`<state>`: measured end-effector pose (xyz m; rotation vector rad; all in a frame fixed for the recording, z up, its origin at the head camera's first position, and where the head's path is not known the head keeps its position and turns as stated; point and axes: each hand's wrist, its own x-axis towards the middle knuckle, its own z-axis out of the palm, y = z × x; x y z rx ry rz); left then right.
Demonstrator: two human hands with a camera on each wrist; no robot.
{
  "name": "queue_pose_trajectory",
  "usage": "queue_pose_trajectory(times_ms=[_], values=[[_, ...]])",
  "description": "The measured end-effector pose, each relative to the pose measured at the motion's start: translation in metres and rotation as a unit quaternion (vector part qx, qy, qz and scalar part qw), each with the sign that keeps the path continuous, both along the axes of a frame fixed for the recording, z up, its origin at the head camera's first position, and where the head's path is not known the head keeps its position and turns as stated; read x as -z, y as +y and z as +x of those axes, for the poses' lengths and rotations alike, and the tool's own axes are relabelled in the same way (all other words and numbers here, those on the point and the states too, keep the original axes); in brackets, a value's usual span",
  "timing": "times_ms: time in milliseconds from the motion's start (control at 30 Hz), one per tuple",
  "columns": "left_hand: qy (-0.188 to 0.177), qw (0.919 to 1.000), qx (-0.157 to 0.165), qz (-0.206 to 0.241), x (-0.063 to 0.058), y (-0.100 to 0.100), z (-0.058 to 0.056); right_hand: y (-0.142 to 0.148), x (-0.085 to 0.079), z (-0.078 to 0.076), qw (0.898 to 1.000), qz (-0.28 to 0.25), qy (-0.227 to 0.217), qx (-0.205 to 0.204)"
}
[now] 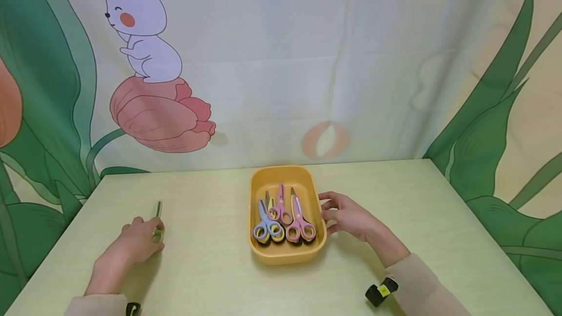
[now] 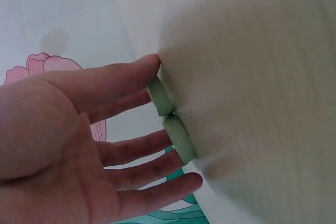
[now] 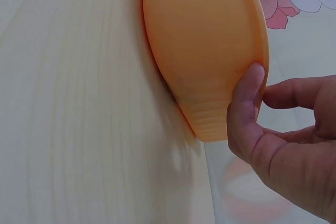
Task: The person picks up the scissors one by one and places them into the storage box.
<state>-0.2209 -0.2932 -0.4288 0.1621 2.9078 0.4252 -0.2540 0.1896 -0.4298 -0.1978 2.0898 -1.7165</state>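
Observation:
Low over the table's left side, my left hand (image 1: 139,239) holds a pair of light green scissors (image 1: 157,234), blades pointing away from me. In the left wrist view, the thumb and fingers are at the green handles (image 2: 178,137), while the other fingers stay extended. My right hand (image 1: 349,216) touches the right side of a yellow-orange tray (image 1: 287,258); in the right wrist view its fingertips rest on the tray's outer wall (image 3: 205,51) and rim. Inside the tray lie several scissors, including blue scissors (image 1: 267,218) and pink scissors (image 1: 300,223), some overlapping, with yellow and black handles partly hidden underneath.
A pale wood-grain table (image 1: 202,277) carries the tray near its middle. Behind it hangs a curtain (image 1: 263,87) printed with a rabbit, flowers and green leaves. A black strap device (image 1: 381,292) hangs at my right cuff.

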Motion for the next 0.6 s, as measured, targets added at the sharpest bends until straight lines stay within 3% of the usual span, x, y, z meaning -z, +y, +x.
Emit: queue_pose_trajectory(times_ms=[600], values=[[0.005,0.9999,-0.004,0.009,-0.0014,0.0012,-0.0037,-0.0002,0.0004,-0.0001,1.0,0.0,-0.002,0.001]])
